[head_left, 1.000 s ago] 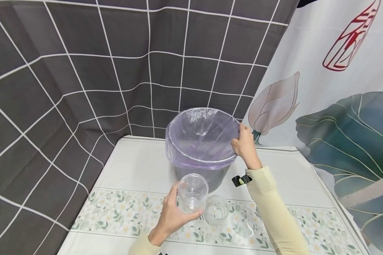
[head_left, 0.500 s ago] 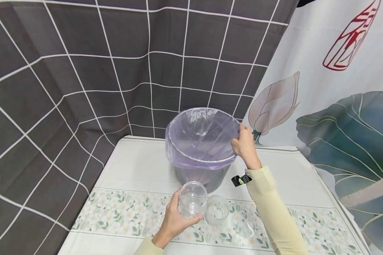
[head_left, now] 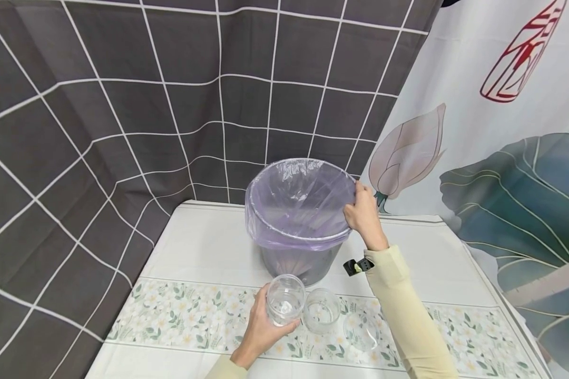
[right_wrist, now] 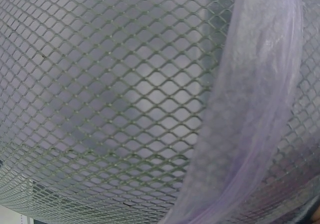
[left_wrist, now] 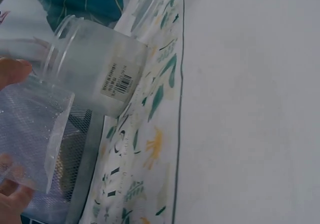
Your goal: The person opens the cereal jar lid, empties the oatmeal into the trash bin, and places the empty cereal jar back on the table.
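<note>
Clear round plastic cup (head_left: 285, 301), gripped by left hand (head_left: 262, 329), in front of grey mesh bin (head_left: 301, 263); right hand (head_left: 364, 216) pinches bin's edge over purple bag (head_left: 303, 202). White floral tablecloth (head_left: 208, 242); dark checked curtain (head_left: 194, 108) behind.

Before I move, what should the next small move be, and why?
I'd probably ease the left grip down, setting its clear cup on the floral cloth: in the left wrist view, the bin's mesh shows between cup base and cloth, while the neighbouring container stands there.

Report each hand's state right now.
Left hand: holding a clear, round plastic container.
Right hand: gripping a round, grey mesh bin lined with a translucent purple plastic bag.
</note>
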`<state>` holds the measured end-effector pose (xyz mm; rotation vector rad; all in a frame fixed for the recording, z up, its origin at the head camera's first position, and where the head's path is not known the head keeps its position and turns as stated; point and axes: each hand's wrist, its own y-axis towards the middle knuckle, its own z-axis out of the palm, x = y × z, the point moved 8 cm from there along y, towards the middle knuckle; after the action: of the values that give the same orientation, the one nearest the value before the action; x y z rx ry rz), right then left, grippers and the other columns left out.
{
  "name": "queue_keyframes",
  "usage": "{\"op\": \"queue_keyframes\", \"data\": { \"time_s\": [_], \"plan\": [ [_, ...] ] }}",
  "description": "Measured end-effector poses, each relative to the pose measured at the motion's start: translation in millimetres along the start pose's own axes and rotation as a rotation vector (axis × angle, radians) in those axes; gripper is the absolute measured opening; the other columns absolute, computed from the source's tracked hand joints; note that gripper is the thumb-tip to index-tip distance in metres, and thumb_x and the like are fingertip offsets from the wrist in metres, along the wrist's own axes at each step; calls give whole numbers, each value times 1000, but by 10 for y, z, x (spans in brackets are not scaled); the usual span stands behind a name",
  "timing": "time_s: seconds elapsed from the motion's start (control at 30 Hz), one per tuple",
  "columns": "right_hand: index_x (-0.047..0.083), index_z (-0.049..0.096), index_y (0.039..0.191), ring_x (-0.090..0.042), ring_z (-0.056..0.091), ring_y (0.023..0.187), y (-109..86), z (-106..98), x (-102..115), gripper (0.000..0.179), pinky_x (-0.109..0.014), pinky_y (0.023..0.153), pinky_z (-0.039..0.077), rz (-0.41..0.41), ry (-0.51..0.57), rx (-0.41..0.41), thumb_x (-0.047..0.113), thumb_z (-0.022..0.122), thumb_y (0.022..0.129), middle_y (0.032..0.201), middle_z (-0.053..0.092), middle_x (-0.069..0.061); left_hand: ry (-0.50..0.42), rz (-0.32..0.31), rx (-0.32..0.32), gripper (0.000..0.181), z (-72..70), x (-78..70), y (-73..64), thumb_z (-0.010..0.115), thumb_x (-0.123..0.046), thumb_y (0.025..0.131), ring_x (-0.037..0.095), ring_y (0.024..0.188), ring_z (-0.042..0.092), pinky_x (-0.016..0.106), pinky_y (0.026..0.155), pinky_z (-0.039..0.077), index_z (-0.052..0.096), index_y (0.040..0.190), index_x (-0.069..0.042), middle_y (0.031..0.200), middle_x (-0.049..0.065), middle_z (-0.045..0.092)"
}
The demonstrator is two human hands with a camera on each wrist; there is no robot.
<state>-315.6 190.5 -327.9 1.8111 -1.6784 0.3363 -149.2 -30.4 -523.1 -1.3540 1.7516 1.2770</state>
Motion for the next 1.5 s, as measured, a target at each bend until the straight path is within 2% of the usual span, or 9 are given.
{"op": "queue_keyframes", "data": {
  "time_s": [0.2, 0.3, 0.53, 0.77, 1.0, 1.3, 1.5],
  "plan": [
    [-11, 29, 136, -50, 37, 117, 3, 3, -4, 69, -58, 99, 31, -3, 7, -3, -2, 37, 68, 130, 35, -36, 25, -38, -1, 93, 44, 85, -9, 84, -39, 57, 24, 109, 53, 46, 89, 48, 34, 132, -13, 123, 3, 48],
    [-12, 29, 136, -50, 36, 117, 2, 4, -3, 69, -59, 99, 31, -6, 9, -3, -2, 37, 68, 130, 35, -36, 29, -60, -2, 93, 61, 128, -10, 84, -37, 56, 23, 109, 53, 46, 90, 47, 35, 131, -14, 121, 1, 48],
    [-12, 28, 137, -50, 37, 117, -4, -2, -1, 70, -58, 99, 31, -2, 6, -1, -1, 37, 68, 130, 35, -36, 47, -84, 23, 93, 110, 196, -18, 84, -39, 55, 25, 109, 52, 48, 91, 45, 34, 130, -14, 121, 3, 48],
    [-11, 28, 137, -51, 36, 118, -4, 6, -3, 69, -57, 100, 32, 2, 1, 12, -2, 37, 69, 131, 34, -36, 46, -125, 43, 96, 158, 256, -53, 83, -38, 56, 34, 112, 50, 53, 92, 43, 31, 132, -10, 123, 15, 47],
    [-12, 28, 137, -50, 36, 118, 0, 12, -5, 68, -57, 99, 32, -6, 5, 15, -2, 36, 69, 130, 34, -37, 56, -98, 46, 96, 200, 260, -68, 83, -35, 57, 35, 110, 50, 54, 91, 43, 31, 132, -7, 122, 16, 46],
    [-13, 27, 136, -50, 34, 119, -6, 24, 0, 69, -58, 101, 29, -5, 11, 22, -2, 36, 68, 130, 34, -37, 68, -120, 61, 95, 231, 334, -86, 83, -34, 56, 32, 112, 50, 51, 94, 42, 32, 131, -9, 122, 15, 46],
    [-12, 29, 136, -50, 36, 117, -16, 0, 17, 70, -59, 99, 30, -8, 20, 2, -2, 36, 67, 128, 36, -37, 86, -80, 61, 94, 236, 332, -62, 83, -36, 56, 33, 110, 51, 51, 92, 44, 32, 130, -7, 121, 14, 47]
  ]
}}
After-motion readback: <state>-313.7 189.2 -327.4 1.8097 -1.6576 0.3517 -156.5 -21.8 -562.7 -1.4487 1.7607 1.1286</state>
